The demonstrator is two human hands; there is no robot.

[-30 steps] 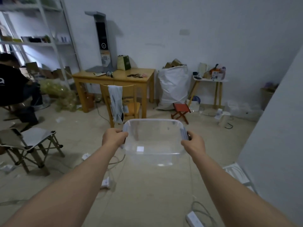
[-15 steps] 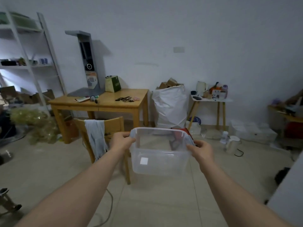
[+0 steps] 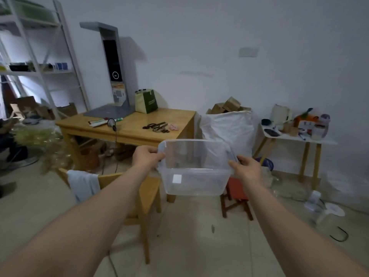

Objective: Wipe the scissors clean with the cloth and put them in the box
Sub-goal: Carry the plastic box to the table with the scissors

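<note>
Nearer the table (image 3: 137, 121), the box (image 3: 196, 181).

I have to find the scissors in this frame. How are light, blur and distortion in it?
Head view: dim, bluish light; slight motion blur, strongest toward the shelf; wide-angle bending tilts that shelf. The scissors on the wooden table show only as a soft dark shape; the box carries little glare.

Clear plastic box (image 3: 199, 180) upright in mid-air; black scissors (image 3: 156, 126) lie flat on the table (image 3: 137, 121).
</note>
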